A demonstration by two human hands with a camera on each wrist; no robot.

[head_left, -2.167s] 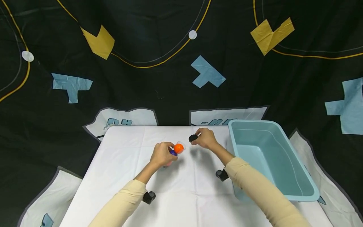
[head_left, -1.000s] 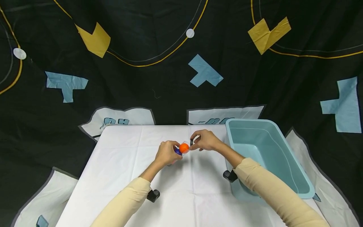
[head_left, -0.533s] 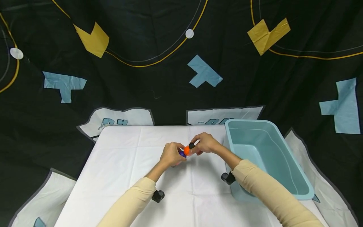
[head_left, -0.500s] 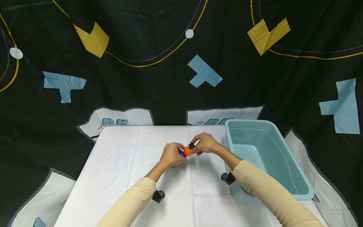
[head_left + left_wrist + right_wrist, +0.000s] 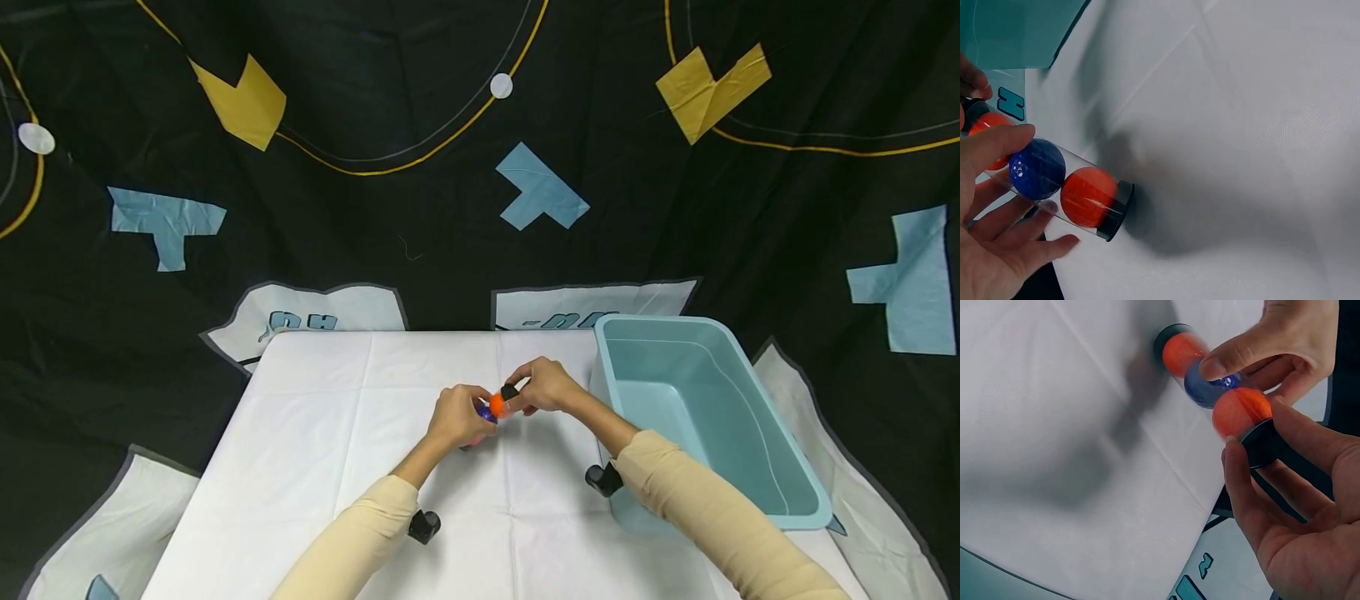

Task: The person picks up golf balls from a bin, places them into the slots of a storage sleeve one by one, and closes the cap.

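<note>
A clear plastic tube (image 5: 1067, 164) holds an orange ball (image 5: 1089, 197), a blue ball (image 5: 1038, 169) and a second orange ball (image 5: 1241, 412) in a row. My left hand (image 5: 455, 418) grips the tube around the blue ball, above the white table. One end carries a black cap (image 5: 1119, 212). At the other end, my right hand (image 5: 551, 386) pinches another black cap (image 5: 1261, 444) between thumb and fingers, against the tube's mouth. How far this cap sits on the tube is partly hidden by the fingers.
A light blue plastic tub (image 5: 720, 417) stands at the right of the white-covered table (image 5: 420, 358). Behind the table hangs a black cloth (image 5: 375, 242) with yellow and blue patches. Small black devices (image 5: 425, 527) are attached at both wrists.
The right hand has brought the black cap leftward and down onto the tube's uncapped end. The left hand, holding the tube, has shifted right and slightly nearer the person.
</note>
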